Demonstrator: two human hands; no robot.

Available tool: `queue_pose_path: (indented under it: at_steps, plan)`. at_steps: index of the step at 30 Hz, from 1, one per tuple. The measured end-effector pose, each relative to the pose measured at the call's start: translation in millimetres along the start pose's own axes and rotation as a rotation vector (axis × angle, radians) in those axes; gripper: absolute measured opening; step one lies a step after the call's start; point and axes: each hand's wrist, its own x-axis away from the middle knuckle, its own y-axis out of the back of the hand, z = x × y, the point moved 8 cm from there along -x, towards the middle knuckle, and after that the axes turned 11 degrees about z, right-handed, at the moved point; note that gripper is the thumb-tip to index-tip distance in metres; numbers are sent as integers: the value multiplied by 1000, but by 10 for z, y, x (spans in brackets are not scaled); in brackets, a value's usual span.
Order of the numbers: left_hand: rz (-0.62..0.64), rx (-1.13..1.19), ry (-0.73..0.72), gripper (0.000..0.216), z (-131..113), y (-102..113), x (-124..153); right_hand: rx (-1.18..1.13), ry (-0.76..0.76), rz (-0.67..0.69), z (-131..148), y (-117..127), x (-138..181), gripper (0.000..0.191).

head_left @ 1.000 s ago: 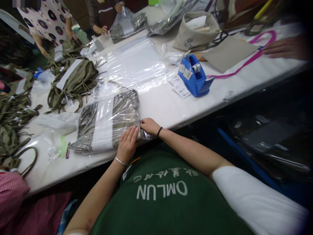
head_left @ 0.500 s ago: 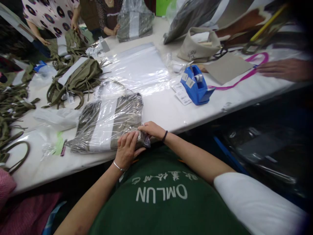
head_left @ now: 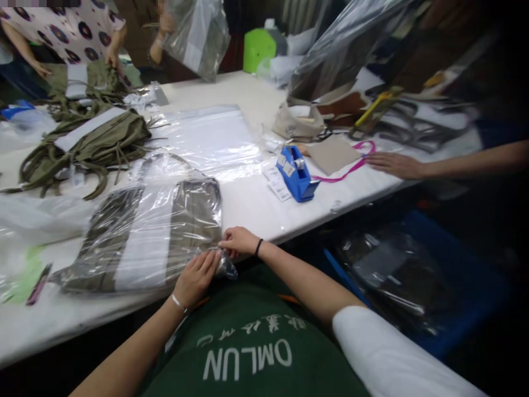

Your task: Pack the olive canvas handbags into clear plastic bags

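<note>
An olive-brown fabric bag with a white paper band is wrapped in a clear plastic bag (head_left: 152,237) at the table's near edge. My left hand (head_left: 196,278) lies over its near right corner, fingers together and closed on the plastic; its thumb is mostly hidden. Beside it, my right hand (head_left: 240,241) pinches the plastic at the right end. A bunched bit of the plastic sticks out below the fingers. The fabric bag's handle loops up at the far side under the film.
A blue tape dispenser (head_left: 296,175) stands right of the package. Flat clear plastic sleeves (head_left: 206,135) lie behind it. Olive bags (head_left: 103,135) are piled at left. A co-worker's hand (head_left: 392,164) rests at right. A blue crate (head_left: 454,298) holds wrapped items below the table.
The view has swung right, so the table's things appear shifted left and lower. Both hands stay at the same corner of the package. A co-worker at the back has lifted a wrapped bag.
</note>
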Motion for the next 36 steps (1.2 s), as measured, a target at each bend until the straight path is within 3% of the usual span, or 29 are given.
queue_pose_path:
  at_steps: [3,5,8,10,11,13,15,18,24,28,31,34,36]
  plan:
    - [-16,2,5,56,-2,-43,19,-103,74,1,-15,175,43,23]
    - [-39,21,29,62,10,-51,22,-171,205,-189,-11,618,309,26]
    - [-67,93,76,72,23,-33,19,-130,356,-826,-93,1645,1195,36]
    - [-78,145,93,79,27,-19,21,38,355,-1269,-147,2226,1864,37]
    - [-80,166,99,82,30,-18,25,137,312,-1392,-159,2450,2073,36]
    - [-71,194,106,84,37,-36,36,245,167,-1382,-213,2825,2157,32]
    - [-61,210,116,85,48,-67,48,219,47,-1205,-297,3054,1984,34]
    - [-64,215,135,86,52,-103,60,134,22,-1073,-312,3104,1797,39]
    - [-128,202,150,87,34,-80,55,195,164,-1356,-324,2741,2228,42]
    - [-127,174,132,80,50,-31,35,-16,124,-1227,-712,2610,2193,40]
    - [-122,141,118,64,36,30,21,-22,29,-1248,-899,2590,2238,27]
    - [-90,138,122,50,22,27,8,-6,-19,-1220,-929,2461,2159,26]
    - [-57,139,133,44,26,-9,0,-49,11,-1069,-829,2198,1895,31]
